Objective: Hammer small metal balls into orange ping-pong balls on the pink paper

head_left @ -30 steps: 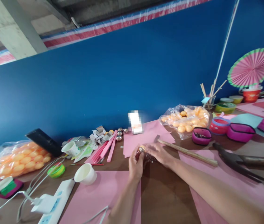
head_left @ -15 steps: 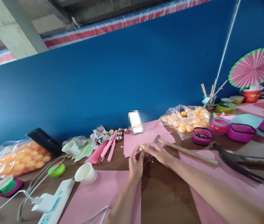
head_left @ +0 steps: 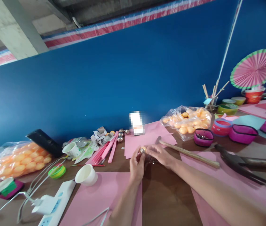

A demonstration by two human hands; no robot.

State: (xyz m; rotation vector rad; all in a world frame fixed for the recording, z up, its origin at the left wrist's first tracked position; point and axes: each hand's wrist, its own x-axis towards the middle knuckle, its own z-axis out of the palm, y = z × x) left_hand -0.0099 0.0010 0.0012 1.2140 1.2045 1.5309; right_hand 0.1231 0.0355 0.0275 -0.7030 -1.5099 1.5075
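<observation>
My left hand [head_left: 136, 164] and my right hand [head_left: 158, 154] meet over the brown table [head_left: 168, 201], fingers pinched together. Between the fingertips sits a small orange ball [head_left: 143, 148] with a shiny silver piece [head_left: 142, 151] against it. Which hand bears the ball I cannot tell; both touch it. A dark small thing lies under my right palm, too hidden to name. A sheet of pink paper [head_left: 144, 139] lies just beyond the hands.
A hammer with a wooden handle [head_left: 189, 153] lies right of my hands, another dark hammer [head_left: 238, 163] farther right. Bags of orange balls [head_left: 188, 121] [head_left: 17, 160], paper cups [head_left: 86, 175] [head_left: 71, 149], a power strip [head_left: 57, 201], purple pouches [head_left: 203, 137] and a pink paper fan [head_left: 254, 67] crowd the table.
</observation>
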